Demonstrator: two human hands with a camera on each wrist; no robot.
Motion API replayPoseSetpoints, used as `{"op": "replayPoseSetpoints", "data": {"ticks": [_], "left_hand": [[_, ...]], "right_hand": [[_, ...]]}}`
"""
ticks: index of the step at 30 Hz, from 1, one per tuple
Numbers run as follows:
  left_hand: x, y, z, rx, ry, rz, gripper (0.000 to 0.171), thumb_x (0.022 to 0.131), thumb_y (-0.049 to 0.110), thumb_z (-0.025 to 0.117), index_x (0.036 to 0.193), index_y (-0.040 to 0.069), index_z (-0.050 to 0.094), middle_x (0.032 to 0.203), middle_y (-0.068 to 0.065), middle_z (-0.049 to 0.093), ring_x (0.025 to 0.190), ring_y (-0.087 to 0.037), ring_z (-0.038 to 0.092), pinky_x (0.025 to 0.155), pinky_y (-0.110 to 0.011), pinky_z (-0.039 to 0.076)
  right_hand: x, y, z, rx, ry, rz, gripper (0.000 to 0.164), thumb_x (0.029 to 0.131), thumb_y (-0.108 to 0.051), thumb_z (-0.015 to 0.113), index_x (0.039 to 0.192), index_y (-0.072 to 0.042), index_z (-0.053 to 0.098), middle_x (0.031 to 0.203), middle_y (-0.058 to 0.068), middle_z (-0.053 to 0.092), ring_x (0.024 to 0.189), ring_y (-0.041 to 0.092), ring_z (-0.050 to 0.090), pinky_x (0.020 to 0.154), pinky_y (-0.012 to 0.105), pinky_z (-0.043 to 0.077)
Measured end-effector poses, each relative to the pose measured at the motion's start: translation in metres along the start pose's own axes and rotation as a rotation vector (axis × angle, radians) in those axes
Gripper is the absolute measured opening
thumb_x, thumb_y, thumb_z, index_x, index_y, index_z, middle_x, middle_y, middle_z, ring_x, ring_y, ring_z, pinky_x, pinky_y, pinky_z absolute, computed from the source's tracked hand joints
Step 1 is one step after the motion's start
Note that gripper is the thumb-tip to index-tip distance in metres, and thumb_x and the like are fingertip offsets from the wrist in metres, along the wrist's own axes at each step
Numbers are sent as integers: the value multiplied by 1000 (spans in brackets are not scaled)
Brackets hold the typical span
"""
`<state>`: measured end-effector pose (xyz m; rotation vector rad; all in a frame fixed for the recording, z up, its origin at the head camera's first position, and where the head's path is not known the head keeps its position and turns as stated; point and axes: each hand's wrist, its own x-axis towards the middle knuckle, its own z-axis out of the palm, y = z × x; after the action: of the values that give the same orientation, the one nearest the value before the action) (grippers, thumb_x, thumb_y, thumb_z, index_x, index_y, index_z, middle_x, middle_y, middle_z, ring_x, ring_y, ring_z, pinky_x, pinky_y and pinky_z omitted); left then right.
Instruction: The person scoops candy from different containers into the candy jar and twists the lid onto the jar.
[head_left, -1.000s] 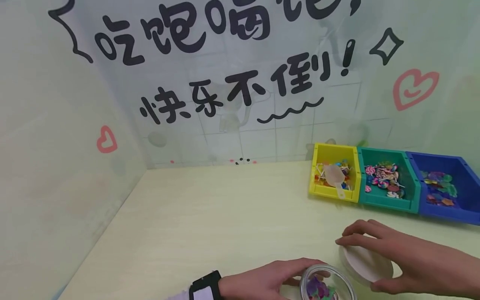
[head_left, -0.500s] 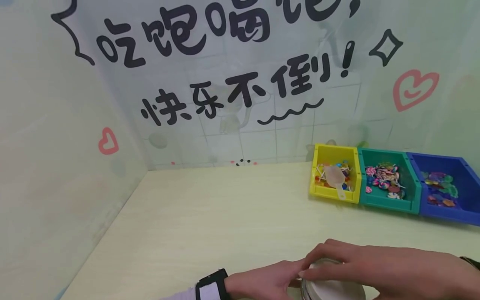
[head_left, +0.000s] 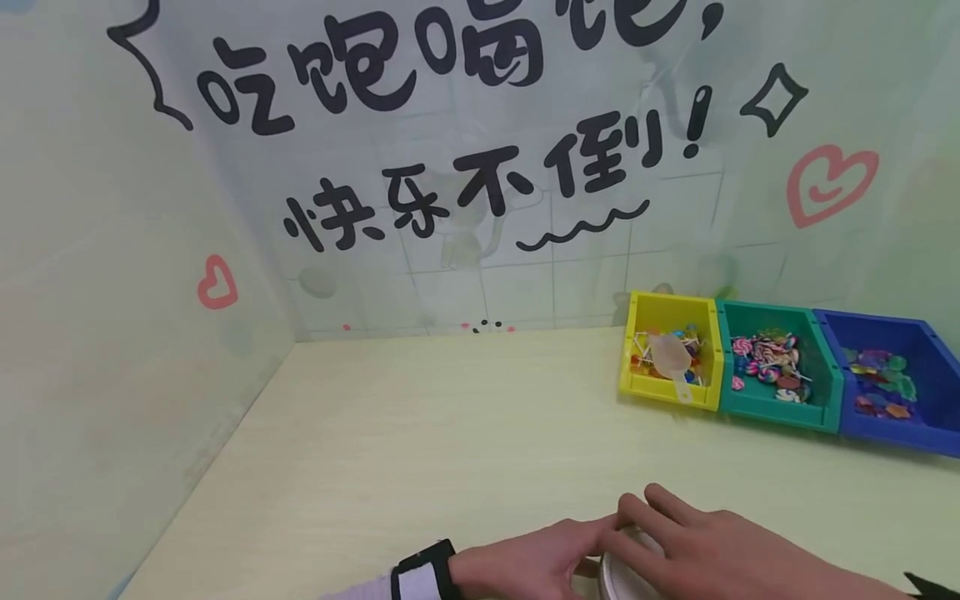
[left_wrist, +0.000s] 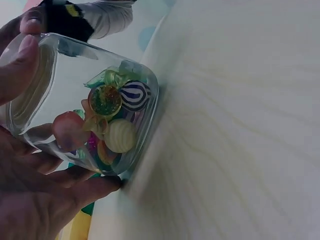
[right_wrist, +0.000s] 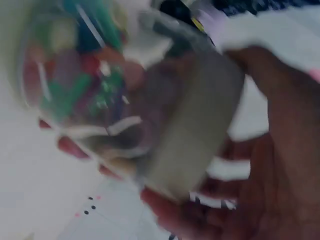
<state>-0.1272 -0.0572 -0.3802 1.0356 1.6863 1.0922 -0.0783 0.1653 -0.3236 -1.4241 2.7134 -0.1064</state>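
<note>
At the bottom edge of the head view my left hand (head_left: 532,558) grips a clear jar (left_wrist: 112,115) by its side. The left wrist view shows the jar standing on the table, with colourful candy-shaped trinkets (left_wrist: 120,136) inside, one of them striped. My right hand (head_left: 712,550) lies over the jar's mouth and holds a pale round lid (right_wrist: 200,125) by its rim. In the blurred right wrist view the lid sits against the jar's top, fingers and thumb around its edge. Part of the lid is covered by the right hand in the head view.
Yellow (head_left: 636,385), green (head_left: 780,408) and blue (head_left: 937,400) bins stand joined at the back right, holding small trinkets. A translucent scoop (head_left: 670,357) rests in the yellow one. The pale table (head_left: 420,433) meets a printed wall sheet (head_left: 480,292) behind.
My right hand has brought the lid leftward from beside the jar onto its mouth, and its fingers have since shifted on the rim. The left hand has stayed on the jar.
</note>
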Motion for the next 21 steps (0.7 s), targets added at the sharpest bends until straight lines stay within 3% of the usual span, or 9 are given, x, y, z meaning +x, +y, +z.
{"op": "replayPoseSetpoints", "data": {"ticks": [2, 5, 7, 10, 12, 14, 17, 21], "left_hand": [[1, 0, -1, -26, 5, 28, 61, 92, 46, 57, 145, 36, 30, 145, 21, 37, 121, 9, 43, 100, -17, 41], [2, 0, -3, -53, -2, 58, 62, 94, 29, 58, 148, 30, 28, 148, 18, 37, 120, 8, 44, 100, -16, 41], [2, -1, -6, -31, -11, 89, 60, 94, 22, 58, 147, 23, 31, 148, 13, 39, 120, 8, 44, 101, -17, 41], [1, -1, -10, -1, -16, 101, 58, 92, 8, 58, 144, 17, 33, 145, 6, 43, 117, 8, 45, 100, -17, 42], [0, -1, -13, 3, -22, 117, 57, 92, 2, 57, 142, 13, 34, 143, 0, 45, 115, 7, 47, 100, -17, 42], [0, 0, -14, 5, -24, 129, 62, 90, 0, 58, 144, 14, 30, 145, -2, 44, 115, 6, 47, 100, -17, 42], [2, 2, -12, -14, 9, 126, 64, 89, 5, 60, 145, 17, 31, 147, 2, 40, 117, 6, 47, 100, -17, 42], [4, 4, -6, 29, 133, 114, 64, 88, 14, 63, 143, 24, 32, 144, 12, 43, 117, 6, 48, 99, -17, 42]], "right_hand": [[1, -5, 8, -67, 50, 82, 71, 81, -79, 36, 127, -26, 46, 109, -4, 48, 92, 11, 46, 48, 9, 36], [4, -9, 13, -93, 40, 154, 77, 77, -84, 32, 124, -25, 47, 109, -2, 50, 91, 12, 49, 51, 13, 43], [6, -6, 11, -107, 35, 105, 76, 79, -83, 32, 130, -29, 45, 115, -3, 52, 95, 13, 52, 59, 18, 51], [6, 2, 3, -140, 24, -46, 75, 82, -79, 32, 144, -37, 33, 129, -8, 51, 107, 14, 55, 76, 31, 57], [6, 6, 0, -183, 57, -137, 73, 85, -77, 33, 147, -39, 28, 132, -10, 51, 111, 15, 55, 81, 36, 57], [6, 8, 0, -197, 88, -167, 72, 85, -76, 34, 147, -39, 28, 131, -9, 52, 110, 14, 57, 78, 33, 57], [6, 6, 6, -194, 127, -108, 69, 84, -76, 35, 141, -37, 38, 126, -6, 53, 102, 12, 57, 66, 24, 54], [9, 1, 15, -169, 115, 112, 83, 76, -85, 29, 137, -31, 43, 126, 0, 52, 99, 13, 54, 54, 19, 46]]}}
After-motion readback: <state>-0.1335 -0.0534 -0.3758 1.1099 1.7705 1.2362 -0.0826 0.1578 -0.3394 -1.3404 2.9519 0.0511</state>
